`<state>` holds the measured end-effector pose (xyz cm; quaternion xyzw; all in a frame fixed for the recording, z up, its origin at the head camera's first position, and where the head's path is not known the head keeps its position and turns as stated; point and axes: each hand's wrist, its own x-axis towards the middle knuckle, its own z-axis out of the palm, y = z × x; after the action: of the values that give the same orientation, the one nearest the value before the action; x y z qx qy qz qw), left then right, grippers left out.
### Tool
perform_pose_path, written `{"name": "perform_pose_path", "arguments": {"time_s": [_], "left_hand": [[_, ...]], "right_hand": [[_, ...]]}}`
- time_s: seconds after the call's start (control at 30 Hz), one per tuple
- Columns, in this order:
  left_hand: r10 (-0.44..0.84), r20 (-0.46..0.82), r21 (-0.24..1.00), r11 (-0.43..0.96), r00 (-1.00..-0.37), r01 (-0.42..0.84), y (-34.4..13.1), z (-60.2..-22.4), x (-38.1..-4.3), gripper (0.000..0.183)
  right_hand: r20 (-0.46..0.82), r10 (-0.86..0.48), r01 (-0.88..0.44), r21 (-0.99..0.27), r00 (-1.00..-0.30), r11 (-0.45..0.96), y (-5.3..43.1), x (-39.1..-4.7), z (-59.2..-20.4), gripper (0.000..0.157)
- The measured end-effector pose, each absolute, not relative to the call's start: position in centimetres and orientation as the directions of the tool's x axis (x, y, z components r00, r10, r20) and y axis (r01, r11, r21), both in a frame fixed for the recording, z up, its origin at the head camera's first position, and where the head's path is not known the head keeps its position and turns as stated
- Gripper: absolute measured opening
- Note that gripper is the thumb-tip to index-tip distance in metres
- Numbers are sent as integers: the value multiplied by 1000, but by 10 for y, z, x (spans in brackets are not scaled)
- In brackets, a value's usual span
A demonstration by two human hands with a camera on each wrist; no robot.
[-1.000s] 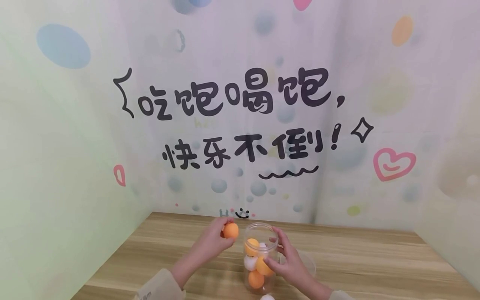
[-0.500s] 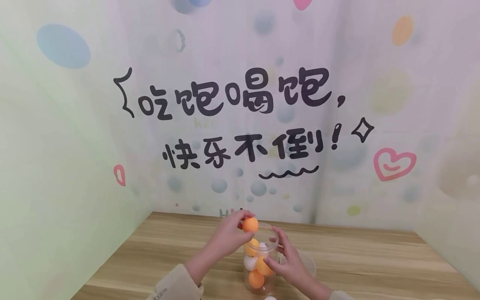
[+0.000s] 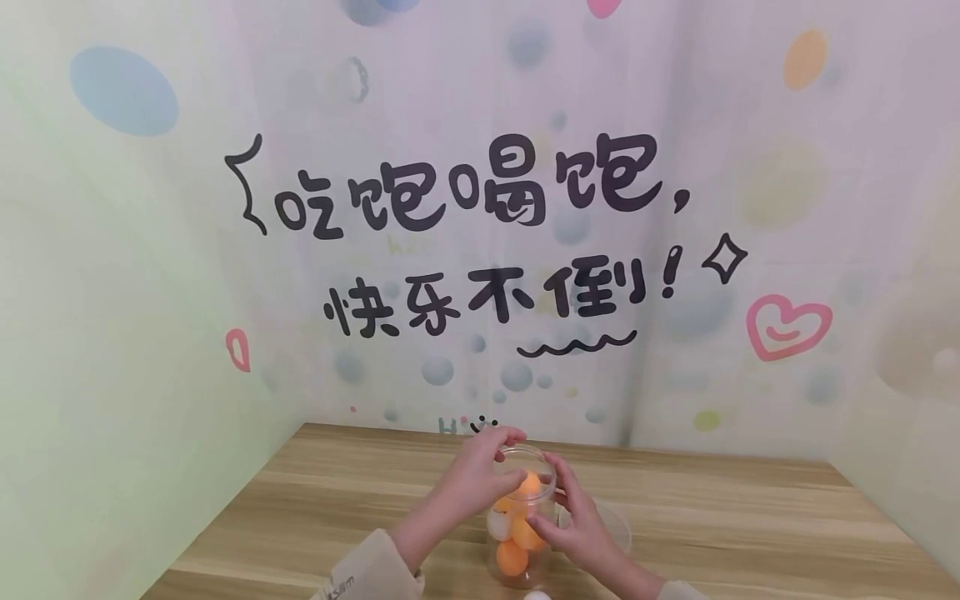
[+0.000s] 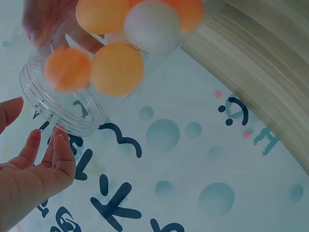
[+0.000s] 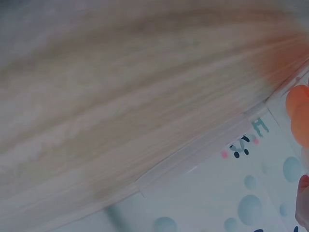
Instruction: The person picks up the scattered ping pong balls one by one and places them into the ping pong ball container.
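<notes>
A clear plastic jar [image 3: 534,572] stands upright on the table with several orange and white ping-pong balls inside. My right hand [image 3: 581,523] holds its right side, thumb in front and fingers behind. At the mouth my left hand [image 3: 474,477] hovers with fingers spread and nothing between them. Just inside the rim an orange ping-pong ball [image 4: 67,69] looks blurred in the left wrist view, apart from the left fingertips [image 4: 61,140]. Below it lie another orange ball [image 4: 117,69] and a white ball [image 4: 152,25]. Only a sliver of my right hand [image 5: 302,203] shows in the right wrist view.
A clear round lid [image 3: 617,528] lies on the wooden table [image 3: 712,517] behind the right hand. Near the jar's base a white ball [image 3: 536,596] is cut off by the bottom edge. A printed curtain [image 3: 420,367] closes off the back.
My left hand has moved right to the jar's mouth and let go of its orange ball, which is now inside the jar. The right hand has kept its hold.
</notes>
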<state>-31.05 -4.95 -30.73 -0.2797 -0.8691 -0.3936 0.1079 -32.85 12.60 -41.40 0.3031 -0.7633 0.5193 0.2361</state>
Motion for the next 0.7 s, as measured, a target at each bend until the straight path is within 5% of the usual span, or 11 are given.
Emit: {"name": "perform_pose_path", "arguments": {"time_s": [0.7], "left_hand": [[446, 351, 605, 563, -823, 563, -77, -315, -283, 20]], "right_hand": [[656, -219, -691, -663, -722, 290, 126, -328, -414, 68]]}}
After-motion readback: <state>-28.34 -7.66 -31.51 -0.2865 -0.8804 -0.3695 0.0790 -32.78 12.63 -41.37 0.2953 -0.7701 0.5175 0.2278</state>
